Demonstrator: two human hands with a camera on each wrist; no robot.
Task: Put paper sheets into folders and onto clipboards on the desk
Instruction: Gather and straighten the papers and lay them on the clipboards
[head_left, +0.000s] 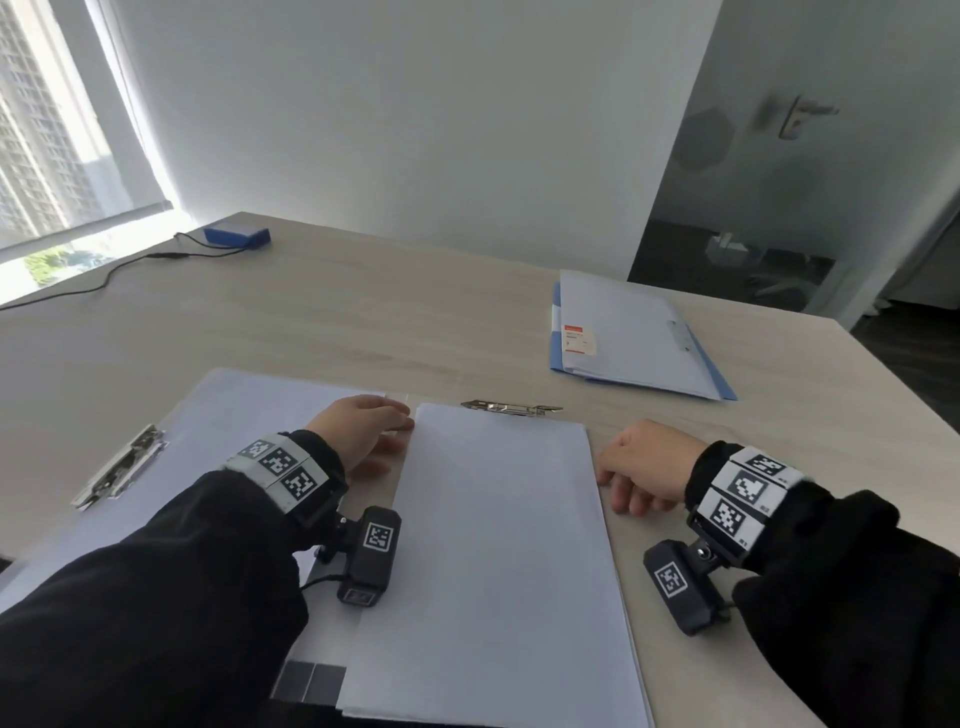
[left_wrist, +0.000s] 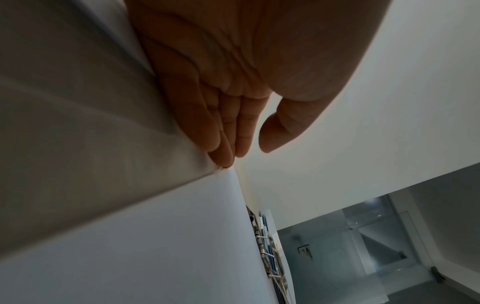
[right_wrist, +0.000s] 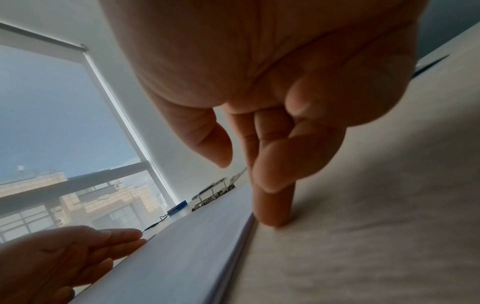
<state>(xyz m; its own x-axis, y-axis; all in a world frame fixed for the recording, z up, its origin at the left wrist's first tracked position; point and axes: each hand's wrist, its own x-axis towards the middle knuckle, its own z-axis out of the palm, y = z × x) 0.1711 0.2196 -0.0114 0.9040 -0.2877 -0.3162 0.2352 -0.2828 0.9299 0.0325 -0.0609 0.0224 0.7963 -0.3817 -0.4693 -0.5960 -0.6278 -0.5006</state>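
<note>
A stack of sheets (head_left: 498, 545) lies flat on the desk (head_left: 322, 322) right in front of the person, squared up between the two hands. The left hand (head_left: 363, 431) lies along the stack's left edge, fingers (left_wrist: 223, 148) straight and together, tips at the far left corner, holding nothing. The right hand (head_left: 644, 465) sits just beside the right edge; its forefinger (right_wrist: 272, 201) points down onto the desk against the sheets, the other fingers loosely curled, nothing gripped. Past the stack's far edge lies a metal clip (head_left: 511, 408). Under the left forearm is a clipboard (head_left: 223, 415) with its clamp (head_left: 122, 465) to the left. Further right, well apart, lies a blue folder (head_left: 639, 338). A blue box (head_left: 238, 236) with a cable (head_left: 104, 275) sits at the far left.
</note>
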